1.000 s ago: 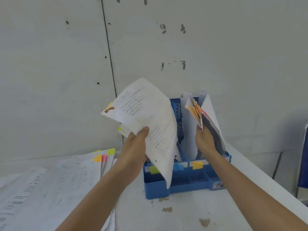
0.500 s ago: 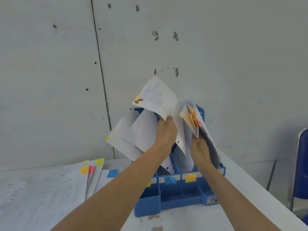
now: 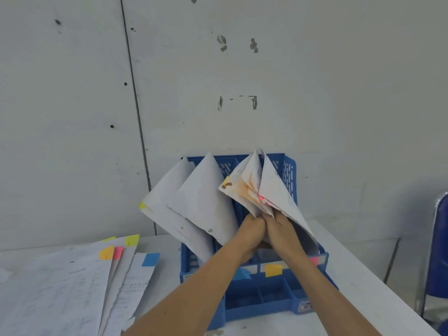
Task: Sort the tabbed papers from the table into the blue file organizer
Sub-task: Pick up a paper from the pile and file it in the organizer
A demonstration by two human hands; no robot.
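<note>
Starting nearest us, we see a loose stack [image 3: 60, 287] of printed papers fanned across the left of the white table [image 3: 363, 299], its far corners carrying an orange tab [image 3: 106, 252], a pink tab [image 3: 118, 252], a yellow tab [image 3: 132, 239] and a blue tab [image 3: 150, 259]. Two bare forearms run up from the bottom edge over the front tray of the blue organizer [image 3: 261, 304], which sits on the table just right of the stack. A blue label [image 3: 240, 274] and a yellow label [image 3: 273, 270] are stuck along its front rail. Past the tray we find the left hand [image 3: 252, 229] and the right hand [image 3: 281, 226] pressed together, knuckles touching. Both have their fingers curled on the lower edge of a bundle [image 3: 249, 185] that stands in the right part of the organizer and fans upward; we cannot tell which slot it is in. Some of its pages droop over the back of the right hand. Left of the hands, plain sheets [image 3: 194, 204] lean out of the left slots, tilted left. Behind everything we see the grey wall [image 3: 315, 93], and a blue chair [image 3: 440, 251] at the far right edge.
</note>
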